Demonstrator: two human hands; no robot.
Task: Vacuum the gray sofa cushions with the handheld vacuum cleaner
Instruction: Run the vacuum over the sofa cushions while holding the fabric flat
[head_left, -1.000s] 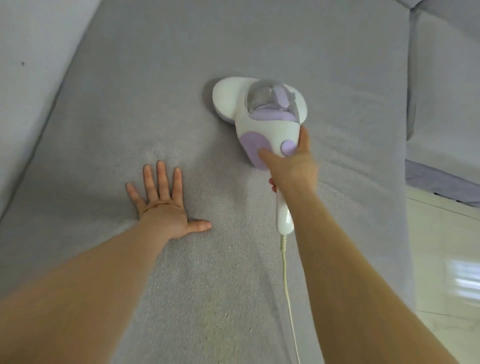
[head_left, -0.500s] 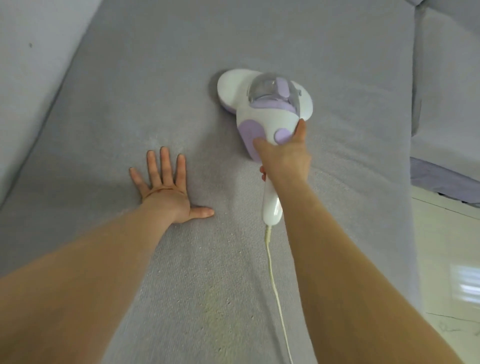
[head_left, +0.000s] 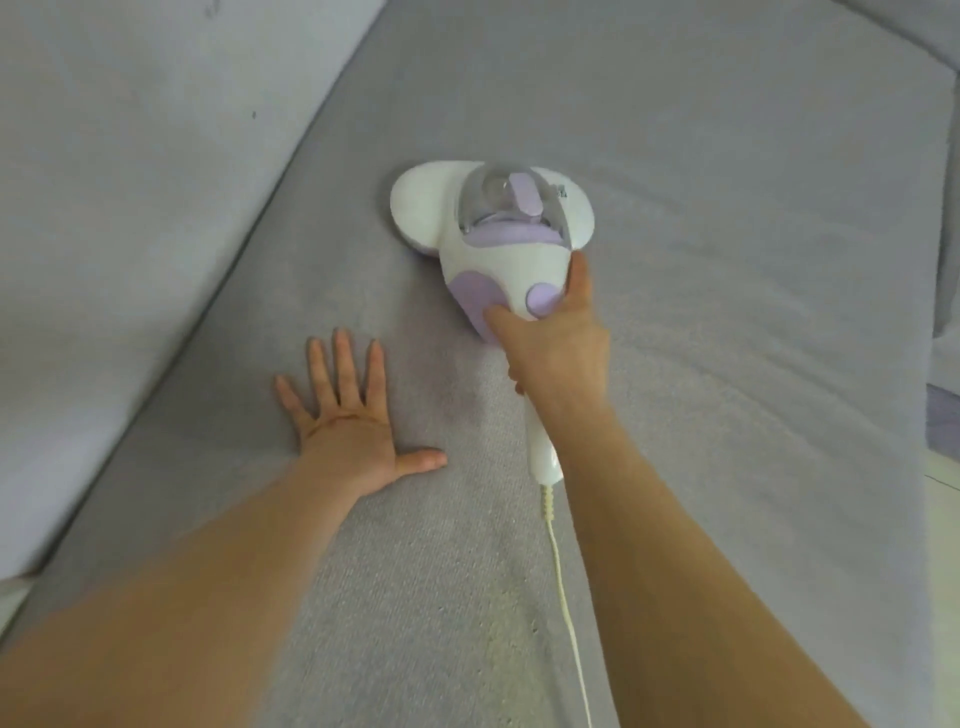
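Observation:
A white and lilac handheld vacuum cleaner (head_left: 498, 244) lies flat on the gray sofa seat cushion (head_left: 727, 208), its clear dust cup facing up. My right hand (head_left: 556, 348) grips its handle just behind the body, thumb and forefinger spread along the lilac panels. The white handle end (head_left: 543, 457) pokes out under my wrist, and a cream cord (head_left: 566, 613) trails back toward me. My left hand (head_left: 348, 415) rests flat on the cushion with fingers spread, to the left of the vacuum and apart from it.
The sofa's back cushion (head_left: 130, 208) rises along the left. Another gray cushion (head_left: 948, 208) adjoins at the right edge, with pale tiled floor (head_left: 943, 571) below it. A faint yellowish stain (head_left: 498, 597) marks the seat near me.
My right hand has pushed the vacuum a little farther away across the cushion. My left hand has stayed flat in the same place.

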